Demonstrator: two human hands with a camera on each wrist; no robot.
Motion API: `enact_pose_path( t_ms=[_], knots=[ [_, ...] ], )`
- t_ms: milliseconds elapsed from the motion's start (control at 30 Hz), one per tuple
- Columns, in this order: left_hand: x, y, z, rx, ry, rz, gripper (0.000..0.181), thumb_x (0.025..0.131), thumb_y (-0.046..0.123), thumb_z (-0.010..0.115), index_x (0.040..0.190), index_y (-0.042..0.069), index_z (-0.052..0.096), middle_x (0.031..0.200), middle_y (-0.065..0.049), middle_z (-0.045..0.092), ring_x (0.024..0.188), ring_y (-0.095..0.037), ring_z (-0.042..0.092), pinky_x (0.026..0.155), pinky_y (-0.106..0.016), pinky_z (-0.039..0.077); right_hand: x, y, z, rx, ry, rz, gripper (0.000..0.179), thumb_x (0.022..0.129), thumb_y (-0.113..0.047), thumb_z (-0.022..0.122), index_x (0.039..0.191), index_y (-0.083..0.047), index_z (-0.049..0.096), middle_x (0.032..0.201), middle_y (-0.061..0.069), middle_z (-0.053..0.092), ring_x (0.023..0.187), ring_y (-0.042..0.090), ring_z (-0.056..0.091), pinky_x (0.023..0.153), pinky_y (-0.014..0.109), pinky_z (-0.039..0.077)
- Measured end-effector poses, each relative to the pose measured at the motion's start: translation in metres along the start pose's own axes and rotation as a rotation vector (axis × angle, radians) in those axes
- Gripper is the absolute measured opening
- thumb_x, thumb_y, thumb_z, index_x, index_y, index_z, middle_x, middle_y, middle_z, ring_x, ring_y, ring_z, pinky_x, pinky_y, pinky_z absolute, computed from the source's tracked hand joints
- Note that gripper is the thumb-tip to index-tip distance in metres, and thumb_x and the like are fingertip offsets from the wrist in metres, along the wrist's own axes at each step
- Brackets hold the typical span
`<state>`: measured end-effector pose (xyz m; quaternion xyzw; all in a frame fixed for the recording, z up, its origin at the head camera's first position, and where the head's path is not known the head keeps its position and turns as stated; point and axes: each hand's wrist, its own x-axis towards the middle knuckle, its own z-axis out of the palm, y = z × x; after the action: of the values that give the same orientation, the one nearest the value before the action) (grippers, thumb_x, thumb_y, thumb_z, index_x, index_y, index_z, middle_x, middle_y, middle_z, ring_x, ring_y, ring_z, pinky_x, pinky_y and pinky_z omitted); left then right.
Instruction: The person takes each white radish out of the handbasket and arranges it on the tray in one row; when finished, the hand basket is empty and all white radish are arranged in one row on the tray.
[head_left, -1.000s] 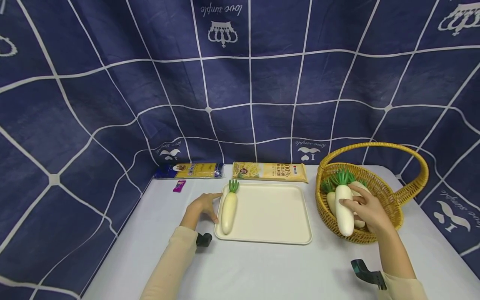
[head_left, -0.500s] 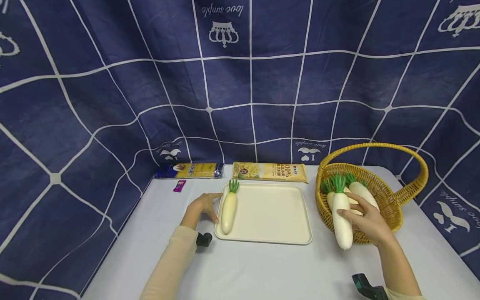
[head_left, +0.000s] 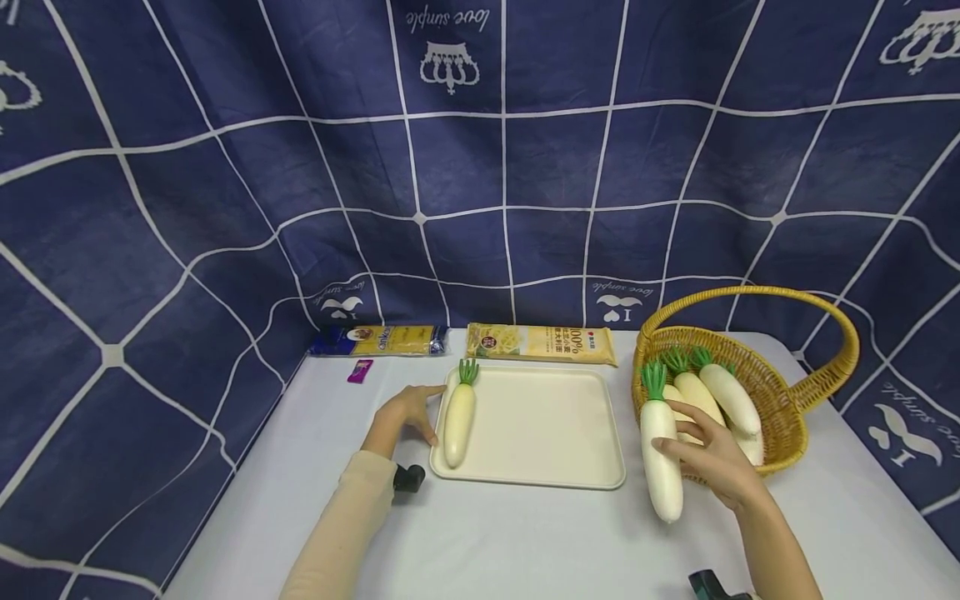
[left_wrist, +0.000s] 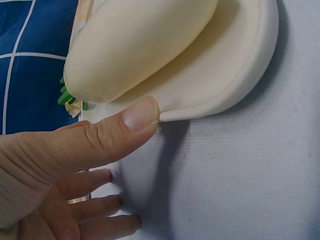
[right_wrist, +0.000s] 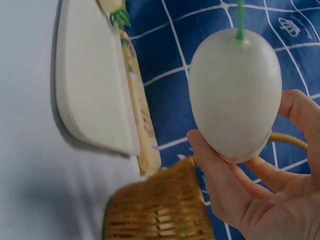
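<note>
In the head view my right hand [head_left: 712,454] grips a white radish [head_left: 662,467] with green leaves, raised at the front left side of the wicker basket [head_left: 786,437]. The right wrist view shows the thumb and fingers around this radish [right_wrist: 235,95], its blunt end facing the camera. Several similar radishes [head_left: 727,398] lie inside the basket. My left hand [head_left: 408,412] is at the left edge of a cream tray [head_left: 543,429], its thumb touching the rim in the left wrist view and its other fingers extended beside it. One radish [head_left: 459,425] lies along the tray's left side.
Behind the tray lie a yellow pasta packet [head_left: 540,343] and a blue-and-yellow packet [head_left: 378,341]. A small purple wrapped sweet [head_left: 360,372] is at the back left. The basket's tall handle [head_left: 750,291] arches over it. A blue checked cloth [head_left: 465,167] hangs behind the table.
My right hand has lifted the radish out of the basket and moved it left and toward me, uncovering the radishes left inside. The left hand stays at the tray's edge.
</note>
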<state>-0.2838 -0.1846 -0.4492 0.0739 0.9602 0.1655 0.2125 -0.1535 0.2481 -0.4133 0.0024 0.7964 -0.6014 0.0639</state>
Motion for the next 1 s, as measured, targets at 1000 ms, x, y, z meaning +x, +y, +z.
enact_pose_path(
  t_ms=[1000],
  knots=[
    [0.001,-0.002,0.002,-0.001,0.012,0.014,0.109,0.048,0.024,0.092,0.144,0.019,0.04,0.135,-0.023,0.048,0.127,-0.044,0.04,0.101,-0.059,0.037,0.058,-0.006,0.084,0.165,-0.081,0.023,0.069,0.079,-0.009,0.07,0.14,-0.006,0.038,0.126,0.026,0.05,0.099,0.024,0.058,0.077,0.032,0.052]
  ],
)
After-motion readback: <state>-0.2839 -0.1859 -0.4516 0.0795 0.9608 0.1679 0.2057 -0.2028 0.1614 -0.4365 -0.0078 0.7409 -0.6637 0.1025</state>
